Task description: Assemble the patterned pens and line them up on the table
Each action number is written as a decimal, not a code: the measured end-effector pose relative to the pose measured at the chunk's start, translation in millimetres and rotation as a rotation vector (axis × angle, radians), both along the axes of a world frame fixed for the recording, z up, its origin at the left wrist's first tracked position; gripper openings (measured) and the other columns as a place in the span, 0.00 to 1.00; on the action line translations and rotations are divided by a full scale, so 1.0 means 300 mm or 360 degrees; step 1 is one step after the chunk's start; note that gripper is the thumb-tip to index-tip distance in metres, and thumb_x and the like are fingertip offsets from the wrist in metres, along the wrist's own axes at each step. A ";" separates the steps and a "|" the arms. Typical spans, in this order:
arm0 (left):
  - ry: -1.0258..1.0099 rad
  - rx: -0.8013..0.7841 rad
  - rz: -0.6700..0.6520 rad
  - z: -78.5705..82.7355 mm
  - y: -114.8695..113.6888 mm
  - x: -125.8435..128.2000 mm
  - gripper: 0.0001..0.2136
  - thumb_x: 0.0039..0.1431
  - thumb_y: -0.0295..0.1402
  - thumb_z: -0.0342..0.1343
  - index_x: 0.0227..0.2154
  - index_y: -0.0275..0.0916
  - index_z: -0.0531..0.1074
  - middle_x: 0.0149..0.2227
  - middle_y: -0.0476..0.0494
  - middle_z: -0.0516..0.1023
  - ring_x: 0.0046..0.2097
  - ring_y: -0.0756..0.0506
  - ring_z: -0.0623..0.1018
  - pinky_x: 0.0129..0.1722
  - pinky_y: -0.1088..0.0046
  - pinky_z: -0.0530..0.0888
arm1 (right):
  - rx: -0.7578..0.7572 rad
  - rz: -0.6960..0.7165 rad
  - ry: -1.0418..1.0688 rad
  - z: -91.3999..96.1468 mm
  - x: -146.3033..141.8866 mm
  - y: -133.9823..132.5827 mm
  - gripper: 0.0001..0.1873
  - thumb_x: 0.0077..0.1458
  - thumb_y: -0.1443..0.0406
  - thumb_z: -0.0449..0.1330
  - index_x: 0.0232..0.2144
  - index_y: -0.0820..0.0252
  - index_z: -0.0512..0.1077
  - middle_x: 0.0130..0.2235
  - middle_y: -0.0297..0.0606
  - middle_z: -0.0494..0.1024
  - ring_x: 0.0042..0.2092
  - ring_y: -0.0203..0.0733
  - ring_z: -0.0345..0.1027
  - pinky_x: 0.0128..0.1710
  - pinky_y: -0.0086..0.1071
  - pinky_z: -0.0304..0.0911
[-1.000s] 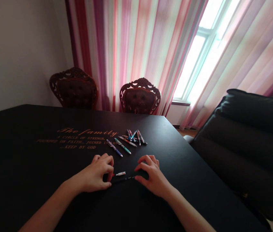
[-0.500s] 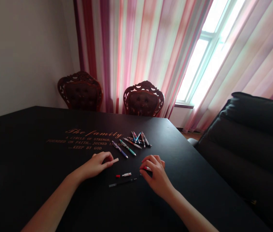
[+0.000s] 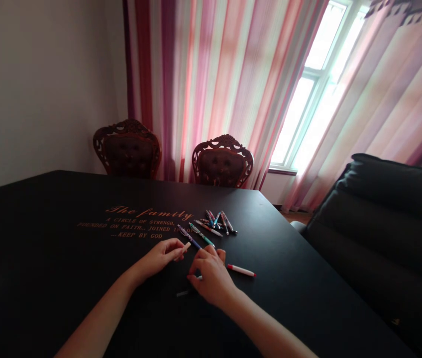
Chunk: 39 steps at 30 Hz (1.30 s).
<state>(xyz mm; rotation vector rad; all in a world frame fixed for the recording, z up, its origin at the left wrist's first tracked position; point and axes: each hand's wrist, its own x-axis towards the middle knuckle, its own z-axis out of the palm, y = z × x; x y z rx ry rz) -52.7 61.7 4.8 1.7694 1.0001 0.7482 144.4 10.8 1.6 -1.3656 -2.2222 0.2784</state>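
My left hand (image 3: 164, 253) is closed in a pinch around a short pale stick-like piece (image 3: 186, 246), which pokes out past the fingertips. Over the tabletop beside it, my right hand (image 3: 211, 273) has its fingers closed on a small white pen part (image 3: 199, 277), mostly hidden by the fingers. A thin clear pen refill (image 3: 183, 293) lies partly under that hand. Just to the right rests a white pen barrel with red ends (image 3: 241, 270). Beyond the hands lie a purple pen (image 3: 188, 236) and a teal pen (image 3: 200, 233).
Several patterned pens (image 3: 216, 221) lie in a loose pile further back on the black table (image 3: 65, 278), which bears printed lettering. Two carved chairs (image 3: 223, 166) stand at the far side. A black padded chair (image 3: 375, 223) is close to the right edge.
My right hand has let go of the red-and-white pen barrel at the right and moved left onto the small white part. My left hand still holds the pale piece. The view has shifted slightly.
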 end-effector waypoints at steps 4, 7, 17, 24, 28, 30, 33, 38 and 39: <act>0.0009 -0.0025 -0.0044 0.004 -0.004 0.010 0.16 0.56 0.46 0.56 0.34 0.37 0.75 0.30 0.51 0.73 0.34 0.47 0.72 0.38 0.72 0.68 | 0.0104 -0.0152 0.0339 0.024 0.031 0.012 0.04 0.54 0.70 0.63 0.31 0.56 0.74 0.33 0.32 0.78 0.41 0.42 0.66 0.44 0.36 0.53; 0.0003 -0.0055 -0.0097 0.001 -0.009 0.021 0.16 0.57 0.46 0.56 0.33 0.36 0.76 0.29 0.51 0.73 0.34 0.47 0.72 0.37 0.73 0.68 | 0.0205 -0.0187 0.0445 0.039 0.054 0.021 0.04 0.55 0.70 0.62 0.31 0.56 0.74 0.33 0.33 0.78 0.40 0.43 0.67 0.44 0.36 0.55; -0.0086 -0.0173 -0.0180 0.000 -0.025 0.053 0.16 0.56 0.45 0.58 0.36 0.37 0.76 0.31 0.48 0.76 0.35 0.46 0.72 0.39 0.71 0.68 | 0.0295 -0.0083 0.0289 0.044 0.059 -0.012 0.11 0.57 0.73 0.59 0.38 0.53 0.75 0.35 0.32 0.79 0.41 0.43 0.67 0.45 0.38 0.53; -0.0279 -0.0231 -0.0048 0.000 -0.021 0.048 0.16 0.61 0.47 0.52 0.36 0.38 0.72 0.33 0.48 0.74 0.34 0.48 0.70 0.38 0.73 0.67 | 0.0070 -0.0094 0.0086 0.024 0.127 0.003 0.06 0.47 0.67 0.70 0.28 0.51 0.77 0.35 0.31 0.77 0.43 0.46 0.64 0.44 0.40 0.51; -0.0298 -0.0267 -0.0047 0.004 -0.025 0.052 0.15 0.60 0.46 0.54 0.37 0.38 0.72 0.33 0.48 0.74 0.35 0.48 0.70 0.37 0.73 0.67 | -0.0012 0.0003 -0.0049 -0.012 0.133 0.012 0.08 0.45 0.68 0.70 0.27 0.51 0.77 0.36 0.31 0.77 0.45 0.47 0.63 0.44 0.40 0.50; -0.0266 -0.0266 -0.0064 0.001 -0.025 0.057 0.14 0.60 0.45 0.55 0.38 0.38 0.73 0.33 0.48 0.75 0.35 0.48 0.70 0.38 0.73 0.67 | -0.0019 -0.0003 -0.0020 -0.012 0.132 0.015 0.07 0.48 0.70 0.67 0.27 0.53 0.75 0.35 0.31 0.77 0.43 0.46 0.64 0.44 0.39 0.50; -0.0213 -0.0256 -0.0086 -0.006 -0.020 0.064 0.14 0.59 0.44 0.56 0.38 0.38 0.73 0.33 0.48 0.75 0.36 0.48 0.70 0.39 0.72 0.67 | 0.0031 -0.0105 0.0140 0.015 0.137 0.021 0.05 0.53 0.71 0.63 0.30 0.55 0.73 0.32 0.30 0.78 0.39 0.42 0.66 0.43 0.37 0.51; -0.0178 -0.0255 -0.0113 -0.010 -0.023 0.069 0.14 0.59 0.43 0.56 0.38 0.37 0.74 0.33 0.48 0.76 0.36 0.47 0.72 0.40 0.71 0.67 | 0.0174 -0.0116 0.0274 0.067 0.142 0.015 0.04 0.55 0.70 0.62 0.32 0.56 0.73 0.33 0.31 0.78 0.39 0.41 0.66 0.43 0.36 0.51; -0.0164 -0.0248 -0.0123 -0.008 -0.025 0.070 0.13 0.59 0.43 0.56 0.38 0.37 0.74 0.33 0.47 0.76 0.36 0.47 0.72 0.40 0.71 0.68 | 0.0174 -0.0093 0.0267 0.071 0.142 0.012 0.04 0.56 0.70 0.62 0.32 0.55 0.73 0.33 0.31 0.78 0.40 0.41 0.66 0.43 0.36 0.51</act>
